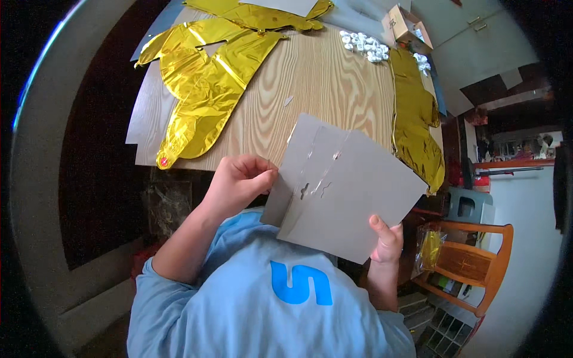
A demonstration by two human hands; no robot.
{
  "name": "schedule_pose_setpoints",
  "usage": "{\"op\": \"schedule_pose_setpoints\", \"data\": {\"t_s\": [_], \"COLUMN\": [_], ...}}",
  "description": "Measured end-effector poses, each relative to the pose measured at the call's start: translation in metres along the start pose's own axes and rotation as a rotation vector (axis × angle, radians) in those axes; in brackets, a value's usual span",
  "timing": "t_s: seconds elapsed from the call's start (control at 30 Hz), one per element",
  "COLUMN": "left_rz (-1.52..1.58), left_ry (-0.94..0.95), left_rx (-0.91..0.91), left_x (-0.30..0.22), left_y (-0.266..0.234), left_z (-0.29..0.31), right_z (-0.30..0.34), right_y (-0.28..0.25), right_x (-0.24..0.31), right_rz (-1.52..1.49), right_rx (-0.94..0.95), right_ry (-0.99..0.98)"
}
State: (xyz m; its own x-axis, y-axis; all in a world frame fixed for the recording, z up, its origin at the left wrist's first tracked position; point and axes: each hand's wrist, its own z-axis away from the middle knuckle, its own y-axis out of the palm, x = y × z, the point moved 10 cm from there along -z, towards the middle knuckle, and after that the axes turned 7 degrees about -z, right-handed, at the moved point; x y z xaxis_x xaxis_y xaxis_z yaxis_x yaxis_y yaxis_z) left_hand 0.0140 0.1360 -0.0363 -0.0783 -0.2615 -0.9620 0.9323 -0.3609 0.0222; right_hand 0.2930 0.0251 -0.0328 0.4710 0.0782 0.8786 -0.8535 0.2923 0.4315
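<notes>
Before my chest I hold a grey cardboard sheet (pixel 352 197), tilted, with a folded strip along its left side. Clear tape (pixel 319 161) runs over it beside a small cut-out slot. My right hand (pixel 388 238) grips its lower right corner, thumb on top. The fingers of my left hand (pixel 245 182) are closed in a pinch at the sheet's left edge; the fingertips are partly hidden. Beyond my left arm, a flat gold foil balloon (pixel 209 89) lies on the wooden table (pixel 310 77). Another folded gold foil balloon (pixel 412 107) lies along the table's right side.
White ribbon rolls (pixel 365 46) lie in a heap at the back right, near an open cardboard box (pixel 407 28). More gold foil (pixel 262 15) lies at the far edge. To my right stands a wooden chair (pixel 471 262) with a clear bag of gold foil (pixel 430 250).
</notes>
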Motion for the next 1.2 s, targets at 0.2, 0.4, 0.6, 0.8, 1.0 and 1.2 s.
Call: {"op": "schedule_pose_setpoints", "data": {"t_s": [0.2, 0.4, 0.6, 0.8, 1.0, 1.2], "left_rz": [-0.324, -0.553, -0.484, -0.065, 0.076, 0.16], "left_ry": [-0.028, 0.029, 0.207, -0.032, 0.012, 0.053], "left_rx": [-0.044, -0.142, -0.406, -0.389, -0.06, 0.106], "left_x": [-0.011, -0.02, -0.025, 0.004, -0.015, -0.049], "left_y": [-0.001, -0.002, -0.01, -0.027, -0.015, -0.004], "left_z": [0.011, 0.011, 0.014, 0.006, -0.004, -0.016], "right_z": [0.001, 0.001, 0.004, 0.008, 0.004, 0.002], "right_y": [-0.001, 0.001, 0.013, 0.016, 0.009, 0.009], "right_x": [0.002, -0.003, 0.001, 0.016, 0.019, 0.014], "right_rz": [0.009, -0.026, 0.006, 0.011, -0.01, 0.029], "right_rx": [-0.073, -0.067, 0.011, 0.019, 0.061, 0.025], "right_ry": [-0.017, -0.011, -0.064, -0.122, -0.1, -0.082]}}
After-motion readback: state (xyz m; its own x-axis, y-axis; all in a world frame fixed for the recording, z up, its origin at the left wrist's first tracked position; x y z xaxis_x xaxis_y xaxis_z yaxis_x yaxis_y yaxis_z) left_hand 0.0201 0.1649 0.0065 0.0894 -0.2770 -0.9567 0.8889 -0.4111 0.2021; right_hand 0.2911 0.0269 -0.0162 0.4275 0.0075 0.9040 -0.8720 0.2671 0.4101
